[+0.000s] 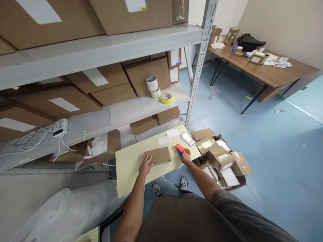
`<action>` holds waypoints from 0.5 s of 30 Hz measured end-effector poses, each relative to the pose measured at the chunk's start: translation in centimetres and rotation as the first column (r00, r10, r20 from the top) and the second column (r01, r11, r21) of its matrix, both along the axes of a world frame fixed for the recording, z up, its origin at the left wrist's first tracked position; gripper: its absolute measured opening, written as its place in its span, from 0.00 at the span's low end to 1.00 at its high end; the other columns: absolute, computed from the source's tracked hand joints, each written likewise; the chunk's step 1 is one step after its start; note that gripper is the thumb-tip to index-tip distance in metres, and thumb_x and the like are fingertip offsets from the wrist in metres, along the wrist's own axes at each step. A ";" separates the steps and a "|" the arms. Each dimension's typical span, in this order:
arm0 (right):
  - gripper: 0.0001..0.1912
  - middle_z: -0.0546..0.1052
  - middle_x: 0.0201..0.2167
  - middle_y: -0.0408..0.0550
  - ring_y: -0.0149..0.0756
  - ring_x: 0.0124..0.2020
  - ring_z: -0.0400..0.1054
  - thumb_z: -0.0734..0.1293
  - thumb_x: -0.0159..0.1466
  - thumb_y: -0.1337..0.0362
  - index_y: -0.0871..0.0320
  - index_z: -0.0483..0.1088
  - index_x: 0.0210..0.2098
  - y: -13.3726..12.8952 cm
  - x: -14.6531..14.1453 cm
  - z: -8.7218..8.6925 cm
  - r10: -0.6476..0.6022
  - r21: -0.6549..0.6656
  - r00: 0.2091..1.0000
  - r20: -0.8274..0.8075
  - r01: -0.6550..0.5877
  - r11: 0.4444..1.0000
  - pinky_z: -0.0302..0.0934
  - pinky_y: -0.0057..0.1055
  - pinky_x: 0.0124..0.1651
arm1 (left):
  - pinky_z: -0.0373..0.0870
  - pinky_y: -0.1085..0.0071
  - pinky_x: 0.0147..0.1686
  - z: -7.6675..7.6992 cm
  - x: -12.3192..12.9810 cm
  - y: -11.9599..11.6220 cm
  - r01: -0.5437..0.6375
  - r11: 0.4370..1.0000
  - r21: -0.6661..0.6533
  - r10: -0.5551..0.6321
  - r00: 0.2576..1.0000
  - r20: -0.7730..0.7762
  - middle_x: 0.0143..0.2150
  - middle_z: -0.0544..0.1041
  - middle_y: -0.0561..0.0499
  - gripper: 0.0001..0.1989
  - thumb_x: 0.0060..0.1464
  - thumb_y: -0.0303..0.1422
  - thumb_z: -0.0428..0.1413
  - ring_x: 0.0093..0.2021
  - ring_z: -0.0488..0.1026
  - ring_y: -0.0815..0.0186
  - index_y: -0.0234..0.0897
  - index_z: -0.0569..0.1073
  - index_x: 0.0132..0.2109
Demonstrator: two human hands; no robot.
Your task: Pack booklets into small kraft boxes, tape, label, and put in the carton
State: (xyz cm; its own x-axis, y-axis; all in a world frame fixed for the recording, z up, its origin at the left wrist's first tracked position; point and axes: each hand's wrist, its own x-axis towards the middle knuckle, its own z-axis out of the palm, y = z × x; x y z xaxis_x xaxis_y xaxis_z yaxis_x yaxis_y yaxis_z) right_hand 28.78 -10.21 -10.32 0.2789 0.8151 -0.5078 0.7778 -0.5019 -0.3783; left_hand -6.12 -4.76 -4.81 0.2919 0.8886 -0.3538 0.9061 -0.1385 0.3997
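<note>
A small closed cardboard box [159, 155] lies on the pale yellow tabletop [131, 178] in front of me. My left hand [145, 164] rests on the box's left end, its fingers spread over the cardboard. To the right of the box, my right hand [186, 158] is wrapped round an orange and blue tape dispenser [180, 149], which is apart from the box. Two white paper labels, one label [164, 140] nearer the box and another label [172, 132] behind it, lie at the table's far side. A blurred-out item [188, 138] is beside them.
An open carton [243, 183] full of small taped boxes stands right of the table. Ahead, a metal shelf [141, 109] bears large cartons, white tape rolls [152, 87], a yellow tape roll [166, 98] and a power strip [60, 127]. A cluttered wooden desk [282, 75] stands at the back right.
</note>
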 end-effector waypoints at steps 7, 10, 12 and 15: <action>0.27 0.74 0.58 0.63 0.54 0.53 0.71 0.64 0.69 0.59 0.58 0.60 0.66 1.7 0.3 5.1 0.269 0.360 0.958 -0.096 -0.218 0.907 0.61 0.44 0.52 | 0.53 0.55 0.73 -0.1 0.0 -0.4 -0.017 1.000 0.019 0.016 0.996 0.093 0.79 0.52 0.43 0.33 0.59 0.34 0.61 0.79 0.40 0.50 0.41 0.67 0.71; 0.27 0.75 0.56 0.63 0.56 0.53 0.70 0.67 0.69 0.52 0.58 0.63 0.62 2.6 -1.9 7.8 0.388 0.462 0.895 -0.219 -0.255 0.849 0.62 0.45 0.53 | 0.52 0.56 0.73 0.3 0.1 -0.4 -0.018 1.000 0.014 0.017 0.993 0.120 0.79 0.52 0.43 0.34 0.58 0.33 0.62 0.79 0.41 0.50 0.41 0.68 0.71; 0.29 0.77 0.53 0.59 0.53 0.51 0.72 0.68 0.68 0.46 0.56 0.65 0.60 3.0 -4.1 9.2 0.448 0.467 0.839 -0.311 -0.276 0.840 0.64 0.44 0.53 | 0.53 0.54 0.72 0.5 0.2 -0.4 -0.031 0.999 -0.005 0.032 0.991 0.133 0.79 0.53 0.43 0.35 0.56 0.33 0.63 0.79 0.42 0.49 0.42 0.68 0.70; 0.31 0.79 0.50 0.53 0.49 0.48 0.73 0.70 0.65 0.42 0.54 0.67 0.60 3.3 -7.2 10.3 0.510 0.422 0.719 -0.472 -0.324 0.847 0.65 0.42 0.52 | 0.53 0.53 0.72 0.5 0.3 -0.4 -0.074 0.997 -0.029 0.077 0.983 0.166 0.78 0.54 0.44 0.37 0.53 0.33 0.66 0.79 0.43 0.48 0.45 0.69 0.70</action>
State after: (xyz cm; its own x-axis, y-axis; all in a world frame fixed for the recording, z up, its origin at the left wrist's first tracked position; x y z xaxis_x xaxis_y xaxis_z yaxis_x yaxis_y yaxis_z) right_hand 21.57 -6.95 -0.01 -0.3755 0.9091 -0.1805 0.4892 0.0290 -0.8717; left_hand -5.77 -5.17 -4.34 0.2808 0.9027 -0.3260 0.8342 -0.0616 0.5480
